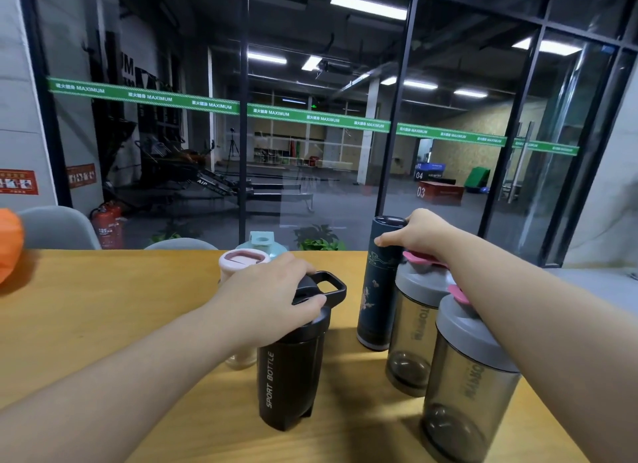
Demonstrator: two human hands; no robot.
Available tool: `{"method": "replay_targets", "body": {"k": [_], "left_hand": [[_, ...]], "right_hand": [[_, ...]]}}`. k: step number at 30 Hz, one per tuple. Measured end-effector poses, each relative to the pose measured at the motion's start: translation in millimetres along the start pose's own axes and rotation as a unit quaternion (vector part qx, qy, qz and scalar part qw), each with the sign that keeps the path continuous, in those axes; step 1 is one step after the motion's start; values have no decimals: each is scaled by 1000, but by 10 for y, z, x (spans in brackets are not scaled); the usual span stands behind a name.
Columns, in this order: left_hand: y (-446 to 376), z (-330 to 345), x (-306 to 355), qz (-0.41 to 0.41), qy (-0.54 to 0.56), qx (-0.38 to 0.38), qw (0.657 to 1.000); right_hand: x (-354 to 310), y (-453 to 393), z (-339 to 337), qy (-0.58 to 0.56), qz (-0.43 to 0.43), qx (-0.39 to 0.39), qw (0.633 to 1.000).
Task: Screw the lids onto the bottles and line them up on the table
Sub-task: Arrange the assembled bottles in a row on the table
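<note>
Six bottles stand upright on the wooden tabletop (103, 324) in front of me, all with lids on. Going from the left, I first see an orange object (8, 245) at the frame edge, resting on the tabletop, well apart from the bottles. Next comes the pink-lidded bottle (243, 260), mostly hidden behind my left arm, and just behind it the pale blue-lidded bottle (262, 243), of which only the top shows. My left hand (272, 290) sits on top of the black bottle (288, 373), the one marked SPORT BOTTLE; its grip is closed around the black lid (319, 290), thumb pressed against the lid's near side, the loop handle sticking out past my fingers. To the right, across a gap of bare tabletop, stands the tall dark blue flask (376, 290) with a flower pattern. My right hand (421, 236) reaches over the grey bottles to it, fingers curled around its cap at the top, the grip pinching the flask's upper end. Just beside the flask on the right is a smoky grey bottle (414, 335) with a grey lid and a pink flip tab, and nearest to me, touching or almost touching it, a second grey bottle (469, 393) of the same kind, my right forearm passing above both.
</note>
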State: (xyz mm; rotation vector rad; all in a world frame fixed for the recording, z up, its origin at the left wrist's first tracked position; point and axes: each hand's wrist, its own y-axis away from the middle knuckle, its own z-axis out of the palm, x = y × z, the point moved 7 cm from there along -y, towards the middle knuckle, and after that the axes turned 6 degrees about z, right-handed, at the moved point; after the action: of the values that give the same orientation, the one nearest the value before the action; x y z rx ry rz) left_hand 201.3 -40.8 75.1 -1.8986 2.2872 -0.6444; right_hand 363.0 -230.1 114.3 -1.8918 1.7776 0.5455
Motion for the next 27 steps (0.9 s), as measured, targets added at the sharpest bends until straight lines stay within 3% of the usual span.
{"method": "replay_targets", "body": {"k": [18, 27], "left_hand": [[-501, 146, 91, 2, 7, -84, 996], [-833, 311, 40, -2, 23, -84, 996]], "right_hand": [[-29, -14, 37, 15, -19, -15, 1000], [-24, -40, 42, 21, -21, -16, 999]]}}
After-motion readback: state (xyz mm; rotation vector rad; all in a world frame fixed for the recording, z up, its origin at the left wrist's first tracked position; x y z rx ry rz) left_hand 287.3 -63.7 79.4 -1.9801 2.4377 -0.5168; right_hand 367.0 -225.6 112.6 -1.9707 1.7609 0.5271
